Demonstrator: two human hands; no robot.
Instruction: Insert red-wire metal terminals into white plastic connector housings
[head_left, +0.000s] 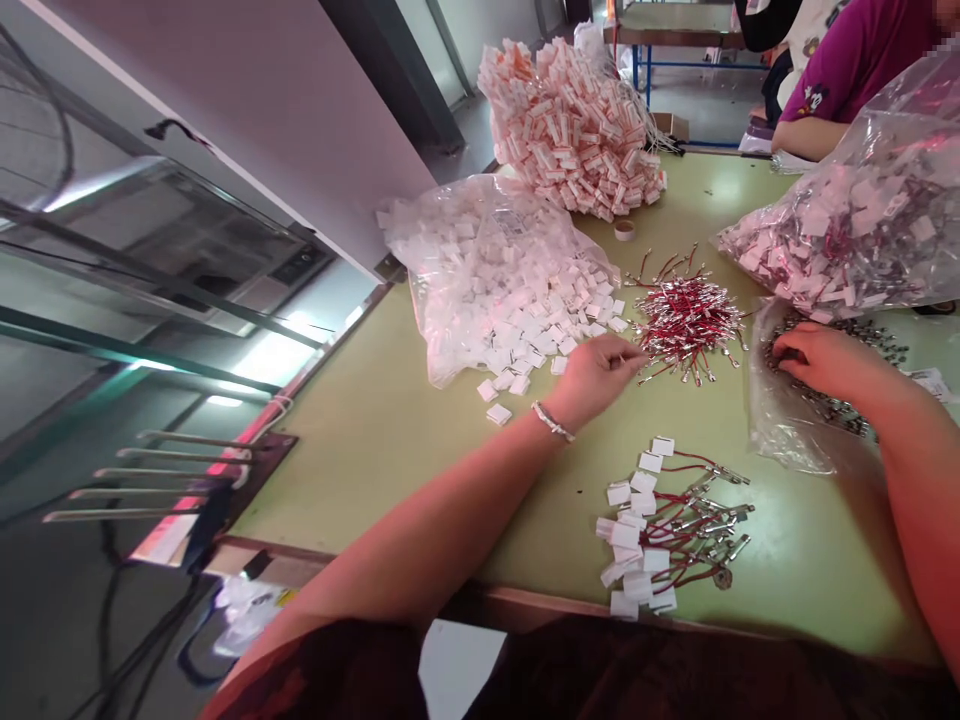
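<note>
My left hand (600, 378) has its fingers pinched at the left edge of a pile of short red wires with metal ends (690, 318); what it holds is too small to make out. My right hand (825, 362) reaches into an open clear bag (787, 430) of small dark metal parts (844, 405), its fingertips curled and partly hidden. White connector pieces (555, 305) spill from a plastic bag (450, 240) left of the wires. Nearer me lie several white connectors with red wires attached (637, 540).
A large heap of pinkish-white connectors (577, 140) stands at the back. A full plastic bag (862, 220) is at the right, by a person in a purple sleeve (840, 70). A tape roll (624, 230) sits near the heap. A metal-pronged rack (247, 480) is on the table's left edge.
</note>
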